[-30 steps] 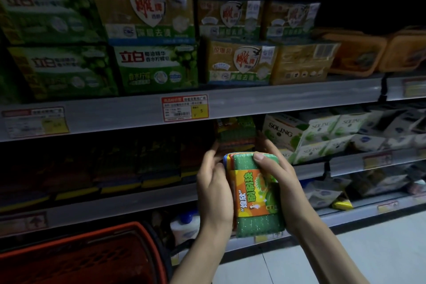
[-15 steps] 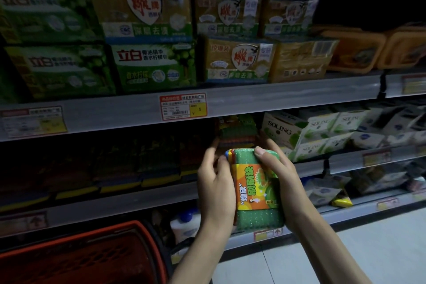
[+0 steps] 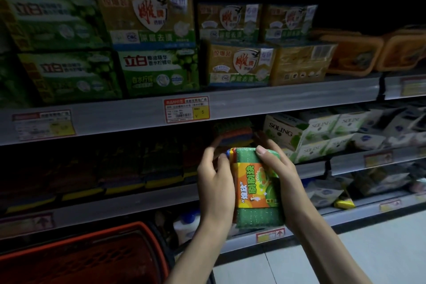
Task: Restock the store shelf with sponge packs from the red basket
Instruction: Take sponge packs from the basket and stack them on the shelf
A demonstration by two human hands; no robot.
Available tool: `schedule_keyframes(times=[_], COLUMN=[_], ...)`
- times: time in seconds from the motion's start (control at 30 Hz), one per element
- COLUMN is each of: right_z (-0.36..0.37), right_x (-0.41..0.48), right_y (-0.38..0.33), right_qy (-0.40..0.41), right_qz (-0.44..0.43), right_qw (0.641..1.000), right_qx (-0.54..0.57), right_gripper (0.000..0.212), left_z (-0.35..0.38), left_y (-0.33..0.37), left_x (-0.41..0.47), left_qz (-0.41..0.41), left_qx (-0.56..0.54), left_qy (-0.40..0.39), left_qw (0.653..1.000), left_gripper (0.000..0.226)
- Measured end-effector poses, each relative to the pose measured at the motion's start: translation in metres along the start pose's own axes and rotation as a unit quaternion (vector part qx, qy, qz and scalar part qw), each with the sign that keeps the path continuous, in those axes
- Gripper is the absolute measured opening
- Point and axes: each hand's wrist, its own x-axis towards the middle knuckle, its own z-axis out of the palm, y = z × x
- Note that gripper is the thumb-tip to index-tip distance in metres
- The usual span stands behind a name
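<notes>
Both hands have carried the pack a little higher and nearer the shelf since a second ago, with the hold itself unchanged. The left hand cups the pack's left edge, thumb pressed on the upper corner and fingers curled behind. The right hand wraps the right edge, its thumb lying flat across the green top. So each grip is pressed together on the pack, one from each side, and the pack hangs in the air between them, clear of the shelf lip.

The pack stands on end: its long axis runs up and down, tipped slightly, with the orange label facing the camera. Its target looks to be the dim middle shelf, where a stack of sponges sits straight beyond and just above the fingertips, between dark sponge rows on the left and the white boxes on the right. That stack lies flat, so the pack probably needs to be turned onto its broad face and pushed forward and up. Neither hand is clearly nearer; the right fingertips reach a touch deeper toward the stack.

Low on the left, the basket shows only its red rim and side; what it holds is not visible.
</notes>
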Motion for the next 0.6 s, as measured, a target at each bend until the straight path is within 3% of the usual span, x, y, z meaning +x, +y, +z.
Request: schedule_keyframes(times=[0.2, 0.33, 0.43, 0.5, 0.6], right_z=[0.001, 0.000, 0.000, 0.002, 0.007], right_x=[-0.004, -0.009, -0.019, -0.026, -0.033], right_y=[-0.004, -0.007, -0.007, -0.004, 0.002], right_qy=[0.017, 0.026, 0.007, -0.012, -0.015], right_qz=[0.001, -0.013, -0.031, -0.036, -0.027], right_qw=[1.000, 1.000, 0.999, 0.999, 0.999], right_qx=[0.002, 0.003, -0.020, -0.034, -0.040], right_gripper=[0.071, 0.059, 0.050, 0.044, 0.041], left_z=[-0.005, -0.012, -0.018, -0.022, -0.032], left_y=[-0.005, -0.003, 0.001, 0.003, 0.006], left_x=[0.003, -0.004, -0.016, -0.025, -0.034], left_qz=[0.019, 0.000, -0.023, -0.076, -0.142], left_qx=[0.037, 0.015, -0.015, -0.059, -0.104], left_qy=[0.060, 0.051, -0.019, -0.095, -0.166], left_qw=[0.997, 0.999, 0.999, 0.991, 0.970], left_gripper=[0.022, 0.021, 0.022, 0.038, 0.041])
